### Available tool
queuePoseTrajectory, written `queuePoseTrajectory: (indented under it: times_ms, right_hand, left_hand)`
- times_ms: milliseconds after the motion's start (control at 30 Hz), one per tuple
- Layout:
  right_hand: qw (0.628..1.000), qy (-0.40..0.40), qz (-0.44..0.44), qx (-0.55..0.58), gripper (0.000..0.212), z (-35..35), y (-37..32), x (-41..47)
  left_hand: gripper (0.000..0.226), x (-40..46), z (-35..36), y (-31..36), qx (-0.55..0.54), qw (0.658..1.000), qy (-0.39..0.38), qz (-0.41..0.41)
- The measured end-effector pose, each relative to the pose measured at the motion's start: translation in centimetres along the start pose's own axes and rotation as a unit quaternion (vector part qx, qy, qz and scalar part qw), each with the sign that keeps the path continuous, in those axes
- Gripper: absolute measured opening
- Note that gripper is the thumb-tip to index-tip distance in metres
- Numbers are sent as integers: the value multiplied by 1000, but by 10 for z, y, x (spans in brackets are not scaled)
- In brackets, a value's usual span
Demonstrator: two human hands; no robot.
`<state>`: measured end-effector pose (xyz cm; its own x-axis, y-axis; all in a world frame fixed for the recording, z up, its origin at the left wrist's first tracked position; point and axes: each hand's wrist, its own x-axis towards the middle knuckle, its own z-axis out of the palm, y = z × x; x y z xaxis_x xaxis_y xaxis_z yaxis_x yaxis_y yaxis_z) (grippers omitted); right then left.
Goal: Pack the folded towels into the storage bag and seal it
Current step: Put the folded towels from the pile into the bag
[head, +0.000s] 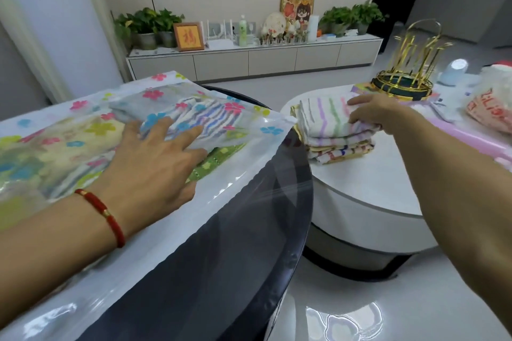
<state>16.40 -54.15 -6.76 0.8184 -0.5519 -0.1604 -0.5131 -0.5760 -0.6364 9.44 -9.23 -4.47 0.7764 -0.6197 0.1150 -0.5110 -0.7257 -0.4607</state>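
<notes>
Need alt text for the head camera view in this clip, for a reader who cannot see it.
A person's left hand presses flat on a flower-printed clear storage bag already holding towels, while the right hand grips the top striped towel of a folded stack on a white round table. The bag's mouth faces the stack, unsealed.

I am wearing a red bracelet (104, 209) with gold beads. The clear storage bag (83, 130) is showing pink, blue and yellow-green flowers. The top towel (329, 116) is showing purple, green and pink stripes on white, beside a white round surface (368, 183).
</notes>
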Motion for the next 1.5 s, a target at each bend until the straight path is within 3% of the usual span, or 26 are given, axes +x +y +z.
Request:
queuePoseTrajectory:
  times_ms: [133,333,600,733,833,933,1100,1167,1300,1500]
  right_hand:
    - [988,17,-39,152,37,-12,-9,-44]
    - [925,-121,-65,355,33,-32,-24,-154]
    - [866,-381,-101,309,51,-15,-44,-279]
    - [843,-443,-154,263,52,35,-89,-302]
    - [811,-412,-171,377,55,79,-141,-300]
    - [797,-333,-122,488,54,140,-176,-299]
    - [844,-367,-92,380,45,223,-160,-304]
    - [852,-337,-101,388,38,218,-150,-297]
    - [906,-253,-146,307,21,171,-107,-266]
    - [959,-4,-47,278,18,120,-16,-196]
  left_hand:
    - [53,-25,-11,-6,8,999,-27,-36]
    - [53,-62,-33,-23,-14,994,-64,-93]
    - [47,-74,-81,-71,-98,983,-39,-150]
    - [48,-70,-96,-84,-105,980,-37,-166]
    - [42,-70,-100,-88,-105,977,-14,-184]
    - [46,-72,-101,-93,-104,973,11,-204]
    - [49,-75,-91,-94,-86,976,26,-196]
    - [48,-76,-82,-90,-81,979,37,-182]
    - [49,-72,-66,-75,-91,983,24,-160]
    - [50,-49,-45,-34,-70,991,7,-112]
